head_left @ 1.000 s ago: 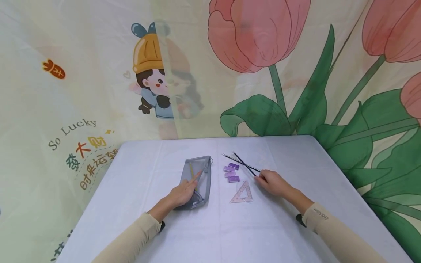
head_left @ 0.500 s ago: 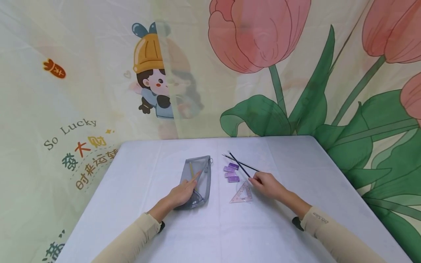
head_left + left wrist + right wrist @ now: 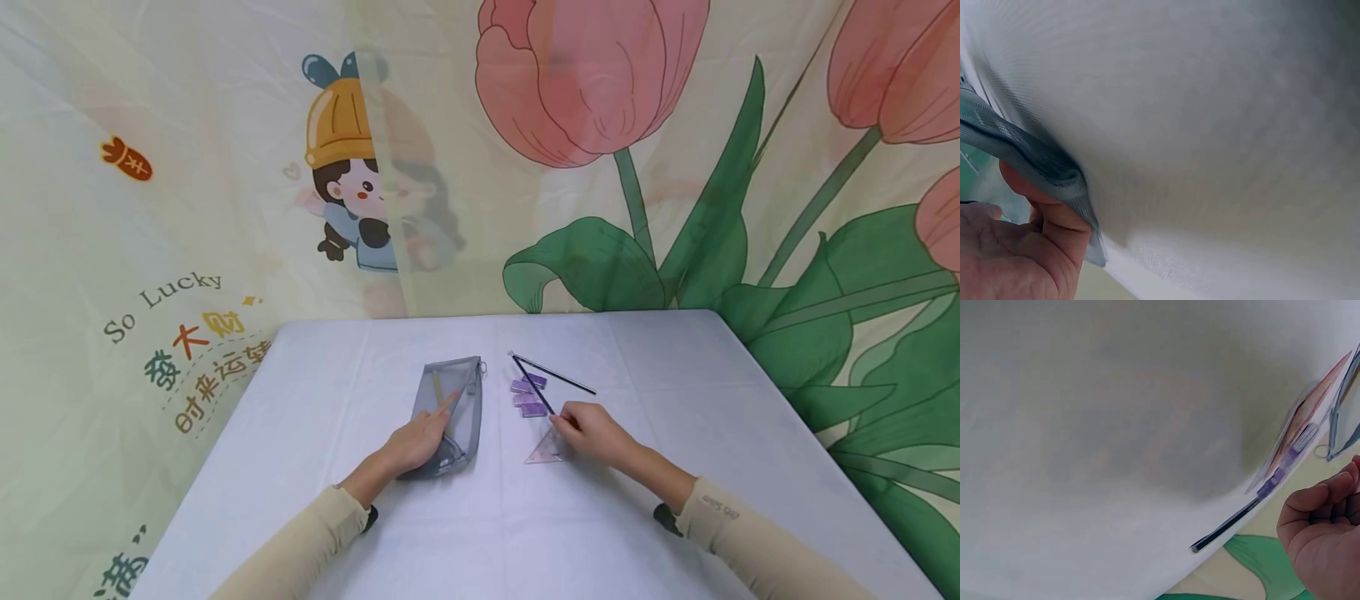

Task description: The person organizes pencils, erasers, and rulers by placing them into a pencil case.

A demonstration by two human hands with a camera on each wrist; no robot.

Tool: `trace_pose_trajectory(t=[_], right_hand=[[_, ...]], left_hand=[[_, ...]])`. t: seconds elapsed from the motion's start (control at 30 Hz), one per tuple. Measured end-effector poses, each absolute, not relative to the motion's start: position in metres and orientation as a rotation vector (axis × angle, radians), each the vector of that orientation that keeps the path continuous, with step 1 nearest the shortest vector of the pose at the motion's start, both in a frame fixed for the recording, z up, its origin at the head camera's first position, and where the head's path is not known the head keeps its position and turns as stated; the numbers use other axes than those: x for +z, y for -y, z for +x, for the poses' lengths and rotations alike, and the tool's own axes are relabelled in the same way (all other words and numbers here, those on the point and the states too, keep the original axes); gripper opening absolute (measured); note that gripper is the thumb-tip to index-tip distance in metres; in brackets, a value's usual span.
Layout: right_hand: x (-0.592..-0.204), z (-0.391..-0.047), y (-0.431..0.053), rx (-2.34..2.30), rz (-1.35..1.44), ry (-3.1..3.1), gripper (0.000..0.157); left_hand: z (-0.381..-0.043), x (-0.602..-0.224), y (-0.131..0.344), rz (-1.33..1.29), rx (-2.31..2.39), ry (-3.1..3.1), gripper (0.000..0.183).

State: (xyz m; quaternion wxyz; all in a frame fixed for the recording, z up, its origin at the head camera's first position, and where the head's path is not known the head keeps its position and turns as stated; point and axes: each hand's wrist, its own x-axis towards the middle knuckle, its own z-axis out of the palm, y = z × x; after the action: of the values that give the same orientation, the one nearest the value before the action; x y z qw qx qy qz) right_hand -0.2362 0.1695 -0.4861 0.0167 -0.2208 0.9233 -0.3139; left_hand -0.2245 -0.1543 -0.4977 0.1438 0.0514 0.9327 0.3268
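My left hand (image 3: 416,435) holds the lower part of a grey mesh pencil case (image 3: 467,417), its index finger stretched along the top. In the left wrist view, curled fingers press against the case's edge (image 3: 1063,178). A yellow pencil (image 3: 437,387) shows through the mesh. My right hand (image 3: 596,431) pinches the near end of a black pencil (image 3: 535,384), which slants up leftward over several purple erasers (image 3: 533,410). A second black pencil (image 3: 558,374) lies on the table behind. Below the right hand is a pink transparent set square (image 3: 543,452), partly covered by it.
A white cloth covers the table (image 3: 337,400). Behind its far edge hangs a printed curtain (image 3: 465,283) with tulips and a cartoon figure. The case's zip ring (image 3: 1321,451) appears in the right wrist view.
The right hand has moved left and slightly nearer with its black pencil, away from the other pencil's near end and partly over the set square. The left hand has stayed on the case.
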Motion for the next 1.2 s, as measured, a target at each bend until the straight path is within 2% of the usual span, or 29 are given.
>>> trace_pose_trajectory(t=[0.67,1.2], right_hand=[[-0.482,-0.216,-0.132,-1.0,-0.956,-2.778,0.028],[-0.49,-0.228,-0.081,-1.007,-0.994,-2.815,0.03]], left_hand=[[-0.223,-0.495,0.158,0.128,0.99,-2.642,0.051],[-0.225,-0.497,0.161,0.122,0.962,-2.66,0.051]])
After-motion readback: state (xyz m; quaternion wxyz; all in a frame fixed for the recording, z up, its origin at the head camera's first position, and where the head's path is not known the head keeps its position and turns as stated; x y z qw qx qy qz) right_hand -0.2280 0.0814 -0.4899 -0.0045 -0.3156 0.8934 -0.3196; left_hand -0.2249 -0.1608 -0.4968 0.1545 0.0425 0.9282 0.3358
